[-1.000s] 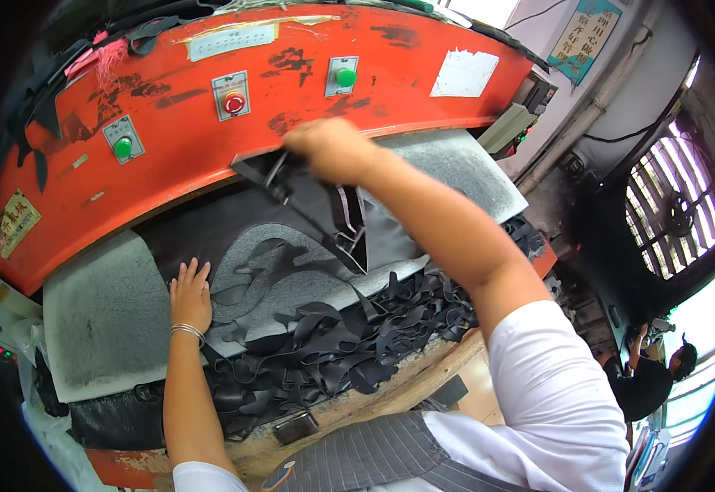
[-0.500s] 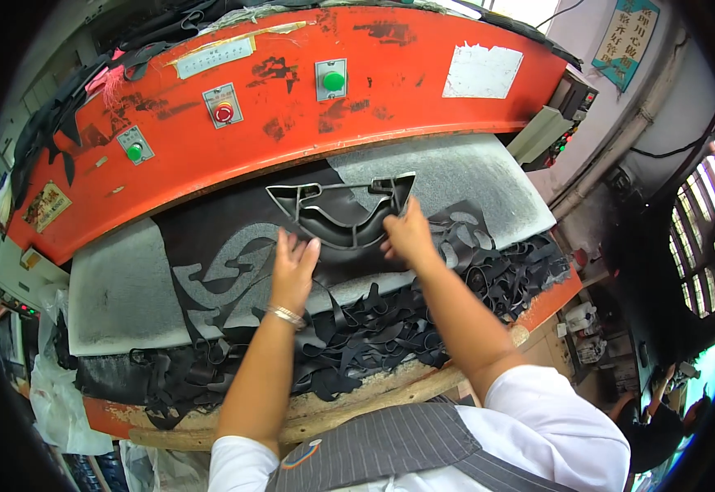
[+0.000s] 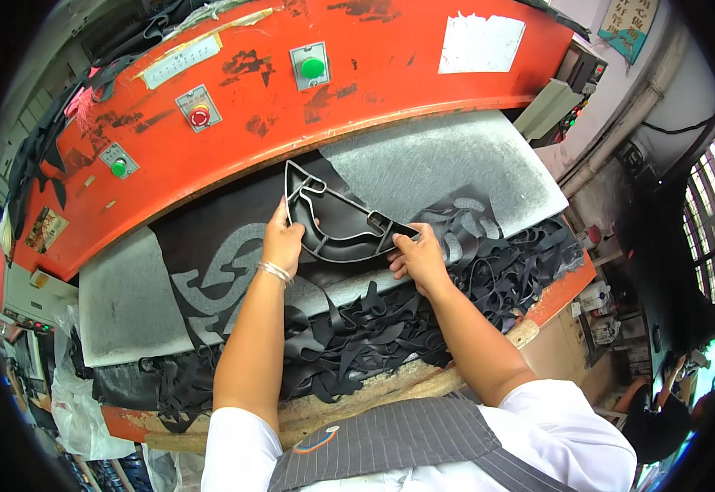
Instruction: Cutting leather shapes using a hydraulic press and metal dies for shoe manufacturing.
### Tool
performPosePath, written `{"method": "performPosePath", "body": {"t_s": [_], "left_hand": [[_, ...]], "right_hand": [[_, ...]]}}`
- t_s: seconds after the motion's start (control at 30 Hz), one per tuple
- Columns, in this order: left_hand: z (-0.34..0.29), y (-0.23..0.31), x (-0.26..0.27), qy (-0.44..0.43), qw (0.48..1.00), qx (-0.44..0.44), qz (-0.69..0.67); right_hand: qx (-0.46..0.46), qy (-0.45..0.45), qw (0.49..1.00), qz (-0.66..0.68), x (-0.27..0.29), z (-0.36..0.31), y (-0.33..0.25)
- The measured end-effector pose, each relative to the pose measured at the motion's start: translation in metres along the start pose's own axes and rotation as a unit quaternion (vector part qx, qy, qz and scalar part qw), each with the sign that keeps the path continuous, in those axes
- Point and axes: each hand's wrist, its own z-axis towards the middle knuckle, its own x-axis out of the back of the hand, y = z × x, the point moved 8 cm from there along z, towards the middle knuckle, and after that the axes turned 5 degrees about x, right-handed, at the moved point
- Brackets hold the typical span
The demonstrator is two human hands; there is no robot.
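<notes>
A dark metal cutting die (image 3: 337, 220), shaped like a curved outline with cross bars, lies on a black sheet of material (image 3: 210, 246) spread over a grey cutting board (image 3: 439, 164). My left hand (image 3: 282, 239) grips the die's left end. At its right end my right hand (image 3: 419, 258) holds the frame's lower edge. The black sheet shows cut-out shapes where the grey board appears through it.
An orange press head (image 3: 308, 107) with green and red buttons hangs just behind the die. A heap of black offcuts (image 3: 374, 328) covers the front of the board. A grey control box (image 3: 550, 107) stands at the right; another person (image 3: 660, 418) sits far right.
Both hands have brought the die down from near the press head onto the black sheet; the left hand, flat on the sheet a second ago, now grips the die.
</notes>
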Motion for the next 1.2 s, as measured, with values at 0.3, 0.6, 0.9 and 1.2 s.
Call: {"method": "performPosePath", "body": {"t_s": [0.3, 0.6, 0.9, 1.2], "left_hand": [[0.021, -0.015, 0.025, 0.098, 0.818, -0.034, 0.566], [0.001, -0.031, 0.039, 0.114, 0.859, -0.076, 0.493], [-0.061, -0.053, 0.012, 0.089, 0.835, -0.102, 0.534], [-0.065, -0.050, 0.002, 0.065, 0.833, -0.116, 0.537]], "right_hand": [[-0.056, -0.029, 0.984, -0.166, 0.001, 0.001, 0.013], [0.076, -0.072, 0.910, -0.400, 0.005, 0.004, -0.045], [0.289, -0.159, 0.848, -0.414, 0.022, 0.015, -0.016], [0.357, -0.135, 0.850, -0.364, 0.037, 0.027, -0.014]]}}
